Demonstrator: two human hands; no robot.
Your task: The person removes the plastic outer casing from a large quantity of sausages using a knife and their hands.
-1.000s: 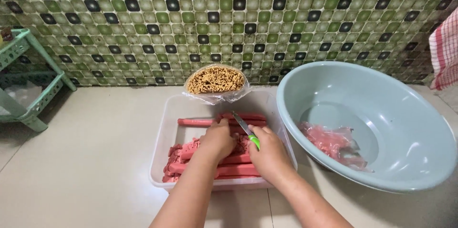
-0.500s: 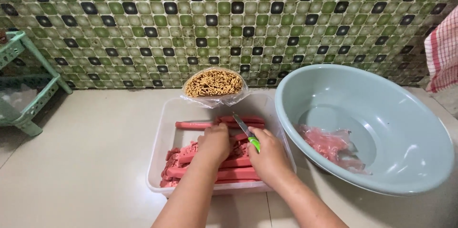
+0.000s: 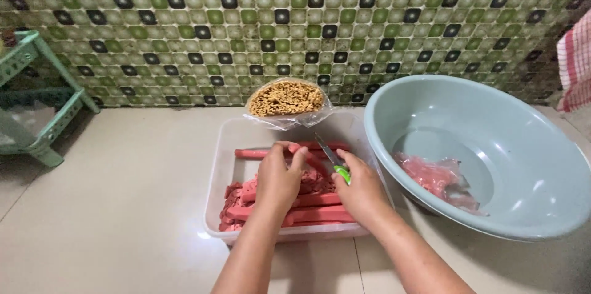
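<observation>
Both hands work over a clear plastic tray (image 3: 217,174) that sits on the pale tiled floor (image 3: 123,208) and holds long pink sausages (image 3: 320,200). The left hand (image 3: 278,177) rests on the sausages near the middle of the tray, its fingers curled down onto one of them, pinning it. The right hand (image 3: 363,190) is closed around the green handle of a small knife (image 3: 329,157), whose blade points away toward the far end of the tray. A bag of yellow noodles (image 3: 286,100) lies at the tray's far edge, against the green tiled wall (image 3: 295,17). Just to the right stands a large blue-grey basin (image 3: 529,146) with pink wrappers (image 3: 440,178) in its bottom.
</observation>
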